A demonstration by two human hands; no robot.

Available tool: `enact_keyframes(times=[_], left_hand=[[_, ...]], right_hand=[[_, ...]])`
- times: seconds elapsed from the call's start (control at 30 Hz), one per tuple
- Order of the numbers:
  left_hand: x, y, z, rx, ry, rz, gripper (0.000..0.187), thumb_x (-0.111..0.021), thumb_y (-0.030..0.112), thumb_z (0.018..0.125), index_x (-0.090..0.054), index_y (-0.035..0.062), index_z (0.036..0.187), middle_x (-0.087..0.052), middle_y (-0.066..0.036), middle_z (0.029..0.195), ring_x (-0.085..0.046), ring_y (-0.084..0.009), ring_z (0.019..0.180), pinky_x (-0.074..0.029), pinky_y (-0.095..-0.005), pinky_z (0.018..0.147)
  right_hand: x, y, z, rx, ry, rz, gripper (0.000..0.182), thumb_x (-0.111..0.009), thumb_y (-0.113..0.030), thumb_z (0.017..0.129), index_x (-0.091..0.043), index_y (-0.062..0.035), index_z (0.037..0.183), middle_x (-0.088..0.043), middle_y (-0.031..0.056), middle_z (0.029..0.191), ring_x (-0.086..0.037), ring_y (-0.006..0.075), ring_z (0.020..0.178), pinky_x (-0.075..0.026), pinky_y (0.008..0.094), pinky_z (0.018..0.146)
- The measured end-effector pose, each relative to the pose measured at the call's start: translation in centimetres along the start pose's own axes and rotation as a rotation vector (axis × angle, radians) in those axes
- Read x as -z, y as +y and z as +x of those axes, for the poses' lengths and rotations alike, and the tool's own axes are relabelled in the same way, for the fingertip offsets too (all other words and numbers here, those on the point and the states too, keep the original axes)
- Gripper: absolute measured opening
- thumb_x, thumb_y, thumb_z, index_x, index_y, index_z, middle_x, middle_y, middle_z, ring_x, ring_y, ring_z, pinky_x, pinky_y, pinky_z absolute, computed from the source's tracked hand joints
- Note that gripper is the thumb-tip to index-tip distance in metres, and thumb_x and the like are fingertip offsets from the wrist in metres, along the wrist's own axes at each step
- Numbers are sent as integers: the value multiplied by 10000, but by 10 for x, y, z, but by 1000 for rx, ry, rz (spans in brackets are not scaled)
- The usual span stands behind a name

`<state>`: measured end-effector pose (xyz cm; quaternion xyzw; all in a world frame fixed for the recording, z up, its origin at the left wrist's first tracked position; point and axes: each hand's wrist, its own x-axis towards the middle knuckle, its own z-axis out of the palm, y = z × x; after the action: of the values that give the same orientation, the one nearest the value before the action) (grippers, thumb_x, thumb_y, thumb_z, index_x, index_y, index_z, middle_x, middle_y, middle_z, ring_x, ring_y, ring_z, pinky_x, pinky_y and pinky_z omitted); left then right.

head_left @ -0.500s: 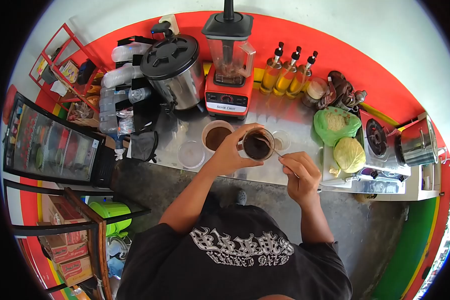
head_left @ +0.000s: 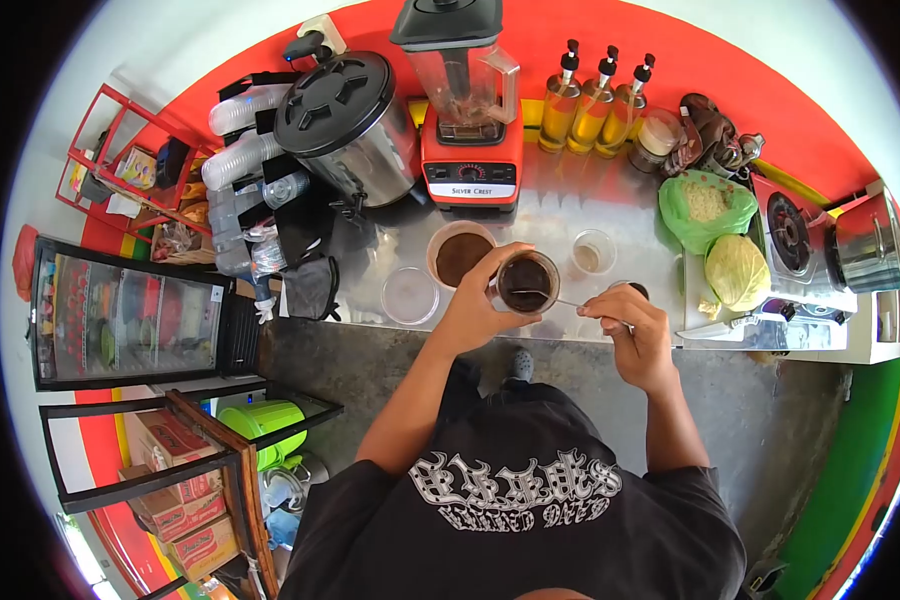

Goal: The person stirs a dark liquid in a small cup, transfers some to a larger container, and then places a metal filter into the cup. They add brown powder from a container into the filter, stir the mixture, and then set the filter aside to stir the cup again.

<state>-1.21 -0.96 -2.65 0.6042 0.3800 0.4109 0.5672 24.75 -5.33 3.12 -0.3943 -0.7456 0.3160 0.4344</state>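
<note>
My left hand (head_left: 473, 308) is closed around a clear glass (head_left: 558, 281) of dark brown liquid, held above the counter's front edge. A thin metal spoon (head_left: 568, 302) slants into the glass, its bowl partly sunk in the liquid. My right hand (head_left: 637, 328) pinches the spoon's handle to the right of the glass. Just behind my left hand stands a round tub (head_left: 434, 258) with brown powder (head_left: 463, 256) inside. A clear round lid (head_left: 410, 296) lies to its left. Behind and right of the glass is a small clear cup (head_left: 611, 246).
A red blender (head_left: 470, 165) and a steel pot with a black lid (head_left: 348, 110) stand at the back. Several pump bottles (head_left: 592, 110) line the wall. At right are a cabbage (head_left: 738, 273), a green bag (head_left: 705, 215), a knife (head_left: 712, 329) and a stove (head_left: 790, 230).
The spoon has swung lower in the glass, and its handle now points more sideways. My right hand has shifted right, away from the glass. The whole view has turned slightly.
</note>
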Motion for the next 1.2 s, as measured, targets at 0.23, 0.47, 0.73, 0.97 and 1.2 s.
enact_keyframes(times=[0.23,0.47,0.73,0.97,1.2], left_hand=[[-3,-11,-3,-3,-16,-54,950,-952,-22,662,-519,60,1504,-589,-44,1407,-575,-169,1308,-475,-352,1127],[1,-18,-1,-69,-16,-63,877,-924,-1,706,-536,59,1491,-592,-56,1403,-585,-167,1296,-508,-351,1089],[-1,-35,8,-74,-17,-135,884,-926,40,723,-522,64,1510,-592,-61,1421,-592,-172,1298,-530,-358,1060],[-1,-35,12,-55,-14,-33,905,-943,66,704,-540,137,1511,-597,-24,1436,-590,-169,1310,-525,-375,1044],[-5,-27,17,-8,-17,-10,913,-937,-16,702,-513,48,1508,-583,-58,1417,-570,-173,1319,-465,-356,1137]], right_hand=[[3,2,26,310,-133,-181,311,-750,86,738,-731,9,1038,-735,109,1000,-686,302,895,-571,370,741],[-2,-18,42,562,-330,-642,305,-715,-95,777,-689,-74,1081,-672,17,1032,-666,208,941,-579,339,760],[-14,-6,23,390,-285,-486,237,-699,-70,849,-685,-33,1083,-655,73,933,-662,266,843,-560,371,676],[-37,1,-8,-442,163,36,177,-563,-129,1108,-656,22,1116,-695,96,880,-634,152,709,-547,302,658],[-37,21,-22,-633,460,517,250,-515,-162,1140,-652,45,1165,-716,129,935,-619,120,743,-539,266,667]])
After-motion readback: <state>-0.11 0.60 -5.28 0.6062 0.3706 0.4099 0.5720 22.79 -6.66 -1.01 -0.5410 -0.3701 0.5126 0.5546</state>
